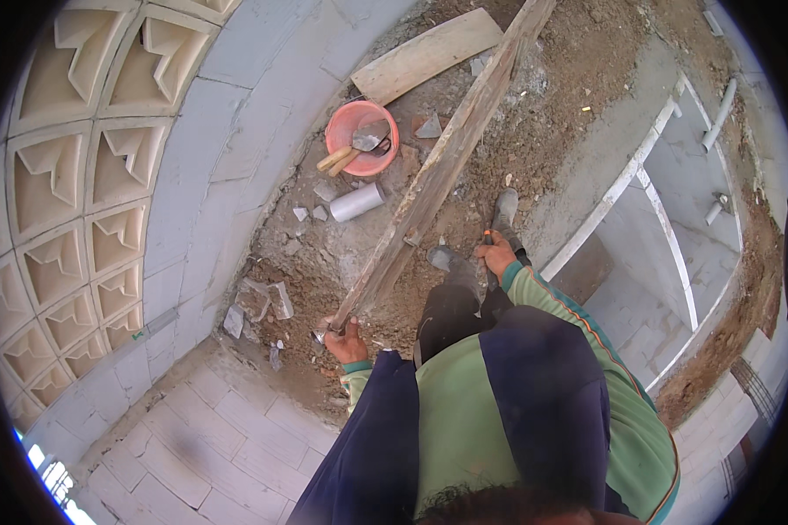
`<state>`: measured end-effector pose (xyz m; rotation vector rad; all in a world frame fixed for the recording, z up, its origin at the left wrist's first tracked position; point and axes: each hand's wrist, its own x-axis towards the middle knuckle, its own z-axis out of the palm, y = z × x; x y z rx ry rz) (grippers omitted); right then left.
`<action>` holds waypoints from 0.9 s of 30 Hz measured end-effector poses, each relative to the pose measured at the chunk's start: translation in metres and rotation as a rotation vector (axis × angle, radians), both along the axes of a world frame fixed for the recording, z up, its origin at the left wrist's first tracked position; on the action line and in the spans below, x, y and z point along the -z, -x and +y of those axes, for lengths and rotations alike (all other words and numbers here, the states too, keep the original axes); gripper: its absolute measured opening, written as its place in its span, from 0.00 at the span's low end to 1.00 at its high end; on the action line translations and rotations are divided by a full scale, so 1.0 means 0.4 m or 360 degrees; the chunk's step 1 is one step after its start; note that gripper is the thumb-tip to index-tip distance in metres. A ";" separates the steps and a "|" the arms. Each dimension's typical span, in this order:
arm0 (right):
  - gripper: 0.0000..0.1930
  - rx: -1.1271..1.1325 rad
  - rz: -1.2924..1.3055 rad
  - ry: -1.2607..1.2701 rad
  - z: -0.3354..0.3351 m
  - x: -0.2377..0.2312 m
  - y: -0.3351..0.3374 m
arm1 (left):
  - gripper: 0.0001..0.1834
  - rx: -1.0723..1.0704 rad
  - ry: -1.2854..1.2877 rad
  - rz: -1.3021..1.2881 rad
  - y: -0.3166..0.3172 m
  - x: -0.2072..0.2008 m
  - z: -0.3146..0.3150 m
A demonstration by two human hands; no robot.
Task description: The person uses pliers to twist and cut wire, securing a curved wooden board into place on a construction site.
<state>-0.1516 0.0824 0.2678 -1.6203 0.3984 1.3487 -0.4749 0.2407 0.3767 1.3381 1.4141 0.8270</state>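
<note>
A long, rough wooden beam (442,166) slants from the upper middle down to my left side. My left hand (348,344) is closed on its near end, where a small greyish piece (317,338) shows beside the fingers. Over my right leg, my right hand (497,255) is closed round a dark handle (488,236); the rest of that tool is hidden. Beyond the beam, a pink-orange bucket (333,131) holds a trowel (367,141) and wooden handles (337,161) lean over its rim. A short grey pipe (357,202) lies close to it.
A wide board (427,54) rests on the dirt near the block wall (203,131). Broken block pieces (280,300) lie left of the beam. To my right is a block-walled pit (639,254) with a pale rim and pipes (720,115). Patterned vent blocks (48,179) line the left.
</note>
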 end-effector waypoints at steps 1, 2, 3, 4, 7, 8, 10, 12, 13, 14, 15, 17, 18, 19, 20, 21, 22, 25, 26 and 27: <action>0.31 -0.0009 0.0010 0.0008 0.000 -0.007 0.014 | 0.17 0.0014 -0.0012 -0.0032 0.015 -0.009 0.008; 0.34 -0.0017 0.0017 0.0013 0.002 -0.016 0.020 | 0.18 0.0109 0.0049 0.0024 0.030 -0.019 0.024; 0.34 -0.0003 -0.0018 -0.0002 -0.004 -0.024 0.020 | 0.19 0.0206 0.0108 0.0082 0.039 -0.024 0.042; 0.34 -0.0005 0.0020 -0.0001 -0.007 -0.031 0.024 | 0.19 0.0217 0.0088 0.0055 0.049 -0.030 0.062; 0.35 0.0052 0.0024 0.0004 -0.041 -0.020 0.012 | 0.19 0.0223 0.0361 0.0221 0.056 -0.022 0.108; 0.36 0.0098 0.0024 0.0009 -0.046 -0.015 0.002 | 0.19 0.0222 0.0341 0.0210 0.073 -0.003 0.127; 0.36 0.0096 -0.0072 0.0017 -0.053 0.003 -0.013 | 0.18 0.0164 0.0405 0.0030 0.106 0.037 0.152; 0.34 0.0171 -0.0152 -0.0002 -0.074 0.018 -0.019 | 0.18 0.0095 0.0427 0.0021 0.075 0.034 0.168; 0.32 0.0246 -0.0126 -0.0044 -0.078 0.012 -0.019 | 0.19 0.0028 0.0453 0.0029 0.064 0.021 0.180; 0.24 0.0265 -0.0156 -0.0141 -0.078 -0.012 -0.017 | 0.19 -0.0011 0.0441 0.0065 0.054 0.003 0.197; 0.17 0.0295 -0.0193 -0.0247 -0.065 -0.043 -0.027 | 0.19 -0.0042 0.0418 0.0093 0.033 -0.002 0.227; 0.15 0.0287 -0.0200 -0.0320 -0.042 -0.103 -0.036 | 0.19 -0.0124 0.0349 0.0056 0.031 0.020 0.254; 0.15 0.0287 -0.0171 -0.0312 -0.028 -0.115 -0.036 | 0.19 -0.0130 0.0353 0.0085 0.022 0.021 0.262; 0.17 0.0393 -0.0156 -0.0338 -0.024 -0.125 -0.029 | 0.18 -0.0100 0.0404 0.0066 0.016 0.012 0.256; 0.19 0.0500 -0.0137 -0.0367 -0.016 -0.138 -0.019 | 0.18 -0.0073 0.0450 0.0052 0.020 0.002 0.247; 0.20 0.0501 -0.0103 -0.0369 -0.002 -0.154 -0.016 | 0.18 -0.0074 0.0475 0.0058 0.032 0.003 0.234; 0.20 0.0503 -0.0085 -0.0355 0.000 -0.153 -0.008 | 0.18 -0.0075 0.0485 0.0077 0.026 -0.006 0.203; 0.26 0.0473 -0.0177 -0.0281 0.002 -0.109 0.011 | 0.18 -0.0223 0.0505 0.0143 -0.012 -0.023 0.159; 0.30 0.0434 -0.0117 -0.0168 -0.027 -0.057 0.024 | 0.18 -0.0208 0.0521 0.0134 -0.015 -0.024 0.148; 0.33 0.0402 -0.0054 -0.0077 -0.033 -0.008 0.034 | 0.18 -0.0150 0.0547 0.0120 -0.010 -0.029 0.155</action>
